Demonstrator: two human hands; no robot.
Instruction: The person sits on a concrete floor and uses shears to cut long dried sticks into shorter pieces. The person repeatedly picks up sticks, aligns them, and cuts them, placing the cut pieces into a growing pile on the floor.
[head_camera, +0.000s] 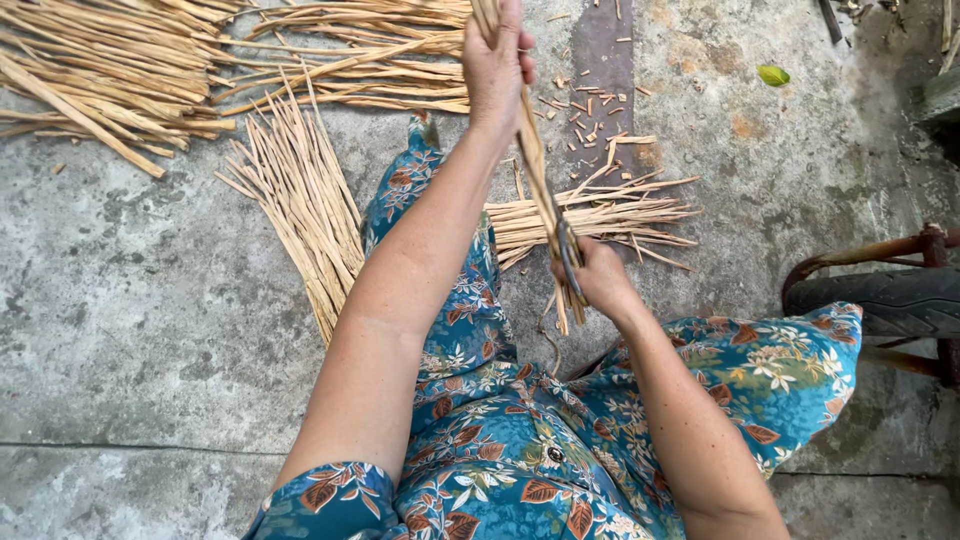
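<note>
My left hand (497, 62) grips the upper end of a long pale bamboo strip (534, 160) that runs down and to the right. My right hand (600, 277) holds a curved metal blade (568, 255) pressed against the lower end of the same strip. Both arms reach out over my lap, which is covered in blue floral cloth (520, 450). Thin shavings hang below the blade.
Bundles of split bamboo sticks lie on the concrete floor: a big pile (100, 70) at top left, a fan of sticks (300, 200) left of my knee, another bundle (600, 215) behind my right hand. A dark tyre and rusty frame (880, 295) stand at right.
</note>
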